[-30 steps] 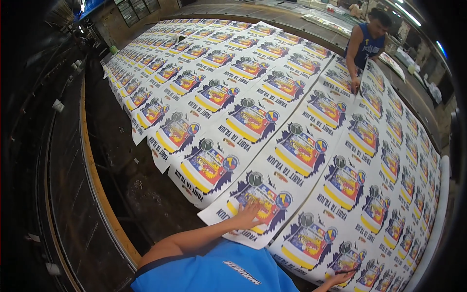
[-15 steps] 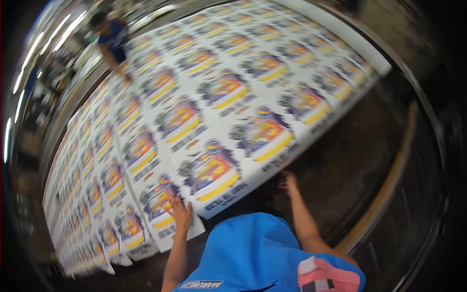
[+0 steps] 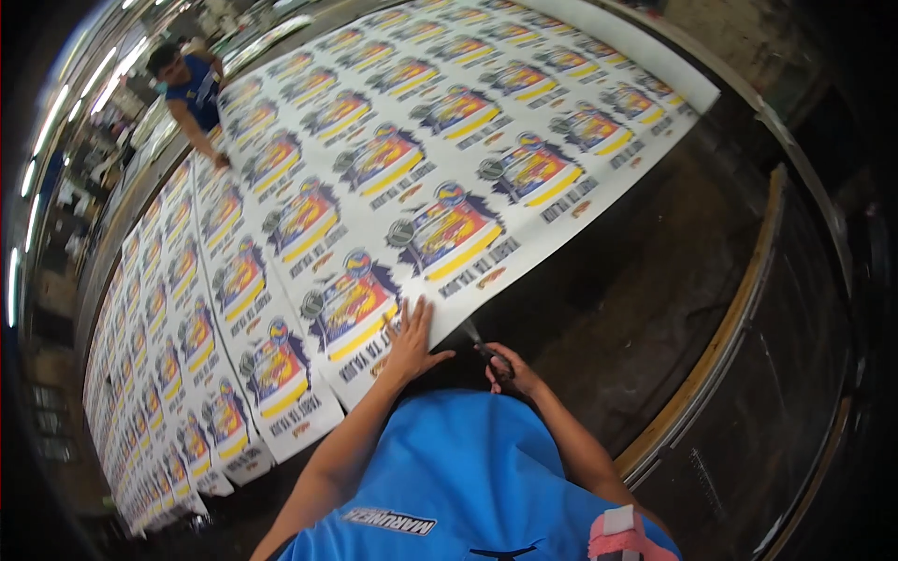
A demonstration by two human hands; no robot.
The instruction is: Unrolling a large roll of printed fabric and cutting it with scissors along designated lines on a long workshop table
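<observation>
My left hand [image 3: 410,346] lies flat, fingers spread, on the near edge of a large white sheet [image 3: 528,245] printed with rows of colourful repeated pictures. To its right, just off the sheet's edge, my right hand [image 3: 510,368] is closed around the dark handle of a knife [image 3: 483,349]. The knife's pale blade points up and left toward the sheet's edge; whether it touches the sheet I cannot tell. Left of my left hand, a split between printed strips runs away from me.
A co-worker in a blue sleeveless top [image 3: 198,92] leans over the far left side, one hand on the sheet. A white roll [image 3: 645,47] lies along the far right end. Dark table surface [image 3: 645,262] shows at right, bordered by a curved wooden rail [image 3: 739,327].
My left hand has shifted right along the sheet's edge. The right hand has come left, closer to it, and the knife now shows. My view has shifted too.
</observation>
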